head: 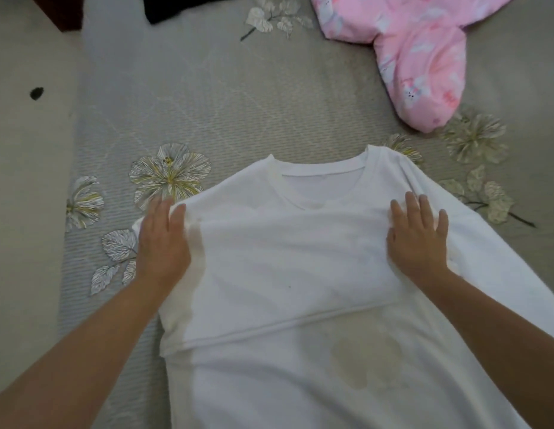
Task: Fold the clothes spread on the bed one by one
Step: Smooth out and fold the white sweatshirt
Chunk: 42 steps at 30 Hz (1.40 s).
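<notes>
A white cotton T-shirt (285, 258) with a round ribbed neckline lies front-up on the bed (223, 97), which is covered with a grey-green sheet printed with pale flowers and leaves. The collar points away from the person and the body of the shirt runs toward the lower edge of the view. One layer of the shirt lies across the chest, its hemmed edge forming a slanted line across the middle of the garment; a faint yellowish patch shows through the cloth below that line.

The left hand (162, 243) sits at the shirt's left shoulder edge. Its fingers (158, 209) reach past the fabric, and a fold of white cloth lies between the thumb and the rest of the hand, so the hand holds that edge. The right hand (419, 239) rests flat on the shirt near the right shoulder, its fingers (424, 205) straight, slightly spread and pointing toward the collar, with the cloth beneath the palm.

Well apart, toward the far right of the bed, lies a pink printed garment (418, 57), bunched and puffy. A black cloth (176, 6) shows at the far edge, mostly cut off.
</notes>
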Each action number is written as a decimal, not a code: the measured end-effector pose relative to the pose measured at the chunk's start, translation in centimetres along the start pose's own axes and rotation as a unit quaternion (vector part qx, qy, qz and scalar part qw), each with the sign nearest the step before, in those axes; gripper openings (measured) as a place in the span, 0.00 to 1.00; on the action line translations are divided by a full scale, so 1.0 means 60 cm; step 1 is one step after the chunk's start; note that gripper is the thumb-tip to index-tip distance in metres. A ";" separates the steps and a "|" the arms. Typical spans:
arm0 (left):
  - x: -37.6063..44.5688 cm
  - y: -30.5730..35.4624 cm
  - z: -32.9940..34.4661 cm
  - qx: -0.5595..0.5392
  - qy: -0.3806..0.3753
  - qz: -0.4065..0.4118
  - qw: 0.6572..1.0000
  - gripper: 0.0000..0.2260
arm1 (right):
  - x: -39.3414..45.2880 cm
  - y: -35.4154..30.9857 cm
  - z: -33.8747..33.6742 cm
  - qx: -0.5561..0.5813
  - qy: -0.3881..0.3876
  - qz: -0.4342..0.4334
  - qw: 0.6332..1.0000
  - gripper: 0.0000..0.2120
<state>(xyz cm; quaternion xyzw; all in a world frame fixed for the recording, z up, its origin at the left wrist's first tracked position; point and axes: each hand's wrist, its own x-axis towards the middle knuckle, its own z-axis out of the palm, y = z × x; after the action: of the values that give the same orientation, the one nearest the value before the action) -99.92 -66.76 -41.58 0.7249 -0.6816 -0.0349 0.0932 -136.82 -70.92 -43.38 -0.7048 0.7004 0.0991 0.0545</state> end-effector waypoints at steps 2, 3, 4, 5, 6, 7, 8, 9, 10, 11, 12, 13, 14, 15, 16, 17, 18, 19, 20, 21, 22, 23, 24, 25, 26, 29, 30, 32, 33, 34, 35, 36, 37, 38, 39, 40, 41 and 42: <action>-0.037 0.023 0.016 0.000 -0.078 0.060 0.995 0.20 | -0.035 0.011 0.010 0.025 0.006 -0.054 0.998 0.28; -0.061 0.029 0.025 0.009 -0.142 0.050 0.989 0.27 | -0.049 0.024 0.017 0.024 -0.025 -0.069 0.997 0.32; -0.081 0.027 0.029 0.028 -0.209 0.018 0.977 0.37 | -0.059 0.042 0.021 0.016 -0.072 -0.069 0.995 0.37; -0.101 0.021 0.035 0.039 -0.264 -0.019 0.963 0.45 | -0.065 0.064 0.025 0.003 -0.117 -0.067 0.991 0.44; -0.116 0.014 0.043 0.041 -0.275 -0.050 0.959 0.49 | -0.068 0.085 0.030 -0.009 -0.145 -0.063 0.987 0.48; -0.122 0.011 0.047 0.036 -0.264 -0.073 0.961 0.47 | -0.070 0.103 0.035 -0.018 -0.152 -0.055 0.987 0.50; -0.124 0.015 0.047 0.044 -0.259 -0.095 0.960 0.41 | -0.071 0.116 0.039 -0.017 -0.147 -0.043 0.988 0.48; -0.122 0.025 0.042 0.064 -0.269 -0.117 0.954 0.33 | -0.074 0.122 0.040 -0.008 -0.142 -0.035 0.989 0.46; -0.121 0.041 0.035 0.079 -0.268 -0.125 0.952 0.28 | -0.079 0.125 0.039 0.007 -0.146 -0.031 0.989 0.45; -0.121 0.059 0.032 0.078 -0.248 -0.114 0.959 0.24 | -0.088 0.125 0.035 0.032 -0.151 -0.026 0.988 0.43; -0.125 0.081 0.030 0.066 -0.222 -0.082 0.969 0.22 | -0.101 0.128 0.031 0.063 -0.146 -0.019 0.987 0.41; -0.132 0.111 0.026 0.054 -0.218 -0.038 0.974 0.23 | -0.120 0.135 0.027 0.097 -0.122 -0.011 0.988 0.37; -0.142 0.146 0.022 0.036 -0.221 0.000 0.975 0.24 | -0.145 0.145 0.025 0.125 -0.089 0.000 0.988 0.35; -0.156 0.183 0.021 0.019 -0.223 0.039 0.974 0.25 | -0.175 0.161 0.027 0.143 -0.058 0.010 0.988 0.32; -0.173 0.219 0.024 0.009 -0.226 0.077 0.971 0.24 | -0.208 0.182 0.032 0.151 -0.042 0.028 0.987 0.30; -0.192 0.255 0.028 0.002 -0.236 0.111 0.966 0.24 | -0.244 0.208 0.038 0.154 -0.048 0.058 0.985 0.29; -0.213 0.288 0.036 -0.005 -0.246 0.140 0.959 0.25 | -0.282 0.238 0.044 0.157 -0.065 0.094 0.981 0.30; -0.232 0.320 0.046 -0.012 -0.257 0.167 0.952 0.26 | -0.320 0.269 0.050 0.158 -0.083 0.132 0.975 0.32; -0.252 0.353 0.055 -0.018 -0.272 0.186 0.944 0.26 | -0.359 0.299 0.055 0.152 -0.100 0.167 0.969 0.35; -0.272 0.385 0.065 -0.022 -0.287 0.197 0.937 0.26 | -0.397 0.328 0.059 0.142 -0.122 0.194 0.963 0.42; -0.292 0.417 0.076 -0.025 -0.297 0.206 0.932 0.25 | -0.435 0.355 0.063 0.140 -0.143 0.213 0.956 0.50; -0.310 0.447 0.085 -0.027 -0.305 0.215 0.927 0.25 | -0.471 0.380 0.071 0.143 -0.163 0.228 0.949 0.58; -0.328 0.474 0.093 -0.027 -0.318 0.222 0.921 0.26 | -0.504 0.401 0.077 0.142 -0.186 0.238 0.943 0.63; -0.345 0.499 0.099 -0.026 -0.336 0.227 0.914 0.29 | -0.533 0.417 0.085 0.135 -0.218 0.239 0.936 0.66; -0.361 0.520 0.105 -0.024 -0.353 0.228 0.907 0.32 | -0.557 0.429 0.089 0.127 -0.256 0.230 0.930 0.67; -0.399 0.563 0.118 -0.005 -0.376 0.213 0.902 0.35 | -0.608 0.450 0.106 0.161 -0.201 0.160 0.953 0.38; -0.406 0.569 0.121 0.008 -0.375 0.207 0.904 0.36 | -0.615 0.455 0.115 0.178 -0.115 0.165 0.963 0.20; -0.410 0.575 0.117 0.022 -0.375 0.197 0.906 0.39 | -0.609 0.472 0.123 0.201 -0.024 0.204 0.958 0.05; -0.409 0.577 0.115 0.023 -0.370 0.191 0.909 0.42 | -0.601 0.486 0.119 0.219 -0.021 0.223 0.950 0.05; -0.406 0.576 0.114 0.021 -0.362 0.185 0.914 0.45 | -0.593 0.501 0.111 0.240 -0.025 0.249 0.938 0.08; -0.404 0.575 0.113 0.024 -0.357 0.184 0.916 0.46 | -0.585 0.517 0.104 0.258 -0.023 0.279 0.925 0.11; -0.402 0.574 0.111 0.034 -0.349 0.181 0.919 0.44 | -0.573 0.532 0.090 0.279 -0.015 0.300 0.912 0.12; -0.399 0.577 0.106 0.050 -0.346 0.177 0.920 0.40 | -0.561 0.546 0.071 0.301 -0.001 0.317 0.899 0.13; -0.395 0.580 0.101 0.066 -0.348 0.175 0.919 0.36 | -0.546 0.558 0.048 0.325 0.014 0.328 0.887 0.13; -0.390 0.584 0.096 0.077 -0.349 0.177 0.917 0.32 | -0.531 0.569 0.021 0.348 0.030 0.336 0.875 0.13; -0.382 0.587 0.089 0.082 -0.350 0.172 0.917 0.30 | -0.513 0.575 -0.006 0.371 0.040 0.341 0.863 0.13; -0.375 0.590 0.078 0.081 -0.347 0.162 0.920 0.29 | -0.495 0.575 -0.033 0.395 0.040 0.348 0.849 0.13; -0.366 0.589 0.066 0.077 -0.338 0.151 0.926 0.29 | -0.477 0.570 -0.060 0.422 0.031 0.354 0.834 0.12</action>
<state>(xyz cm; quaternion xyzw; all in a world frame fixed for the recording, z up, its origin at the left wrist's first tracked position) -136.84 -47.14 -40.70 0.5636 -0.7745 -0.2108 -0.1951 -170.72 -44.20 -31.58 -0.3199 0.8770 -0.2157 0.2863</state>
